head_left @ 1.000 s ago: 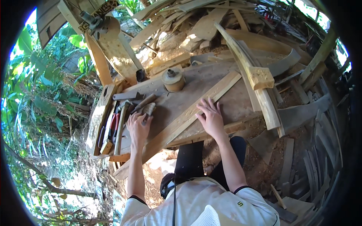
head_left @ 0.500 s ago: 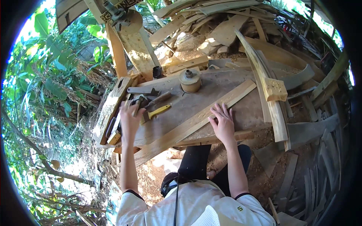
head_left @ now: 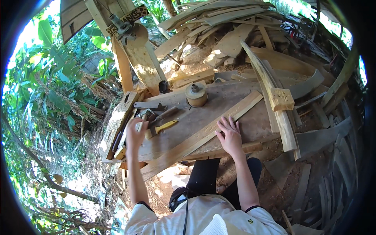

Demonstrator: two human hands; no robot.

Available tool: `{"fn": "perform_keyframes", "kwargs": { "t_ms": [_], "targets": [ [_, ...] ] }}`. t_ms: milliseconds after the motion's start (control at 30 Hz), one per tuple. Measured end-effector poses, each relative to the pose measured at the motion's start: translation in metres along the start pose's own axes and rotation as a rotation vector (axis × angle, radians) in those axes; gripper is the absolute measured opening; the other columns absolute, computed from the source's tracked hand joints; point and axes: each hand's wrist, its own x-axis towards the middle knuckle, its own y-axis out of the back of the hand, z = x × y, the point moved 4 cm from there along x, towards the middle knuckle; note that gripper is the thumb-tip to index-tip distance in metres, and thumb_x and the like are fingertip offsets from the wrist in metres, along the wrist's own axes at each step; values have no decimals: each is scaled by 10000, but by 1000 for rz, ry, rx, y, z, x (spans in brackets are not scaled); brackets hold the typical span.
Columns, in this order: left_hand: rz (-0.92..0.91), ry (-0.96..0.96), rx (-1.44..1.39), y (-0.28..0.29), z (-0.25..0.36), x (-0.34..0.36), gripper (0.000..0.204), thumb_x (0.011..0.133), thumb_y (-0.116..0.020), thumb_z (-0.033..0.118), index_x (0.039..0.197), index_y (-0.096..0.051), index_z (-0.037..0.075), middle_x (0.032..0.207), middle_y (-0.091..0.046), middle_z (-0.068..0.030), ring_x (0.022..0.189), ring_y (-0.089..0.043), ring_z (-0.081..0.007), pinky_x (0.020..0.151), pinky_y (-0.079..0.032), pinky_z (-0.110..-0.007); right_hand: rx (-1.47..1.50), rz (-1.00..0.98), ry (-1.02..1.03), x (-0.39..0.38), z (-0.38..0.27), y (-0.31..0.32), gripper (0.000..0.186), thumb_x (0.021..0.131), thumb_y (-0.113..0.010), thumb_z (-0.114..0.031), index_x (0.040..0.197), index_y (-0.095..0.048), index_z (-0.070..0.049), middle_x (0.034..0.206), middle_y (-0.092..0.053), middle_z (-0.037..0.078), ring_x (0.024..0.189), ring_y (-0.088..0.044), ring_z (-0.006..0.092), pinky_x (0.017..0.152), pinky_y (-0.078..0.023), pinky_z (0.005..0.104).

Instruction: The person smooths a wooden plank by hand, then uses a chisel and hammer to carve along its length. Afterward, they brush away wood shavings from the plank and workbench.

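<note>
A long pale board (head_left: 203, 127) lies slanted across the workbench (head_left: 168, 143), its near left end jutting past the bench edge. My right hand (head_left: 230, 138) rests on the board, fingers spread. At the bench's left end my left hand (head_left: 136, 135) is bent with curled fingers by the tools; a small pale piece shows at its fingertips, too unclear to name. Just right of it lies a brush with a yellow handle (head_left: 167, 125). Beyond are a wooden-handled tool (head_left: 167, 113) and a flat metal blade (head_left: 149, 105).
A round wooden block with a metal spindle (head_left: 196, 95) stands at the bench's far side. A curved timber with a block (head_left: 282, 100) leans over the right end. Wood pieces (head_left: 231, 39) pile up behind. A post (head_left: 145, 62) rises at the back left.
My left hand has drawn slightly back toward me, and its fingers have curled in. The right hand stays on the board. The whole view has shifted slightly.
</note>
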Motion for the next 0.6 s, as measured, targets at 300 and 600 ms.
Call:
{"fn": "perform_keyframes", "kwargs": {
  "t_ms": [300, 600],
  "targets": [
    [-229, 400, 151, 68, -52, -80, 504, 844, -789, 415, 1033, -706, -45, 920, -732, -195, 820, -718, -339, 735, -550, -405, 35, -38, -2, 4, -10, 1, 433, 947, -662, -271, 1323, -654, -58, 1505, -510, 135, 1454, -371, 386, 1217, -219, 547],
    [-236, 465, 94, 30, -67, -82, 262, 822, -706, 212, 844, -633, -39, 616, -546, -111, 530, -510, -184, 555, -425, -382, -12, -35, -9, 1, -7, -1, 425, 950, -652, -289, 1324, -658, -86, 1504, -514, 119, 1443, -389, 378, 1213, -232, 554]
  ]
}}
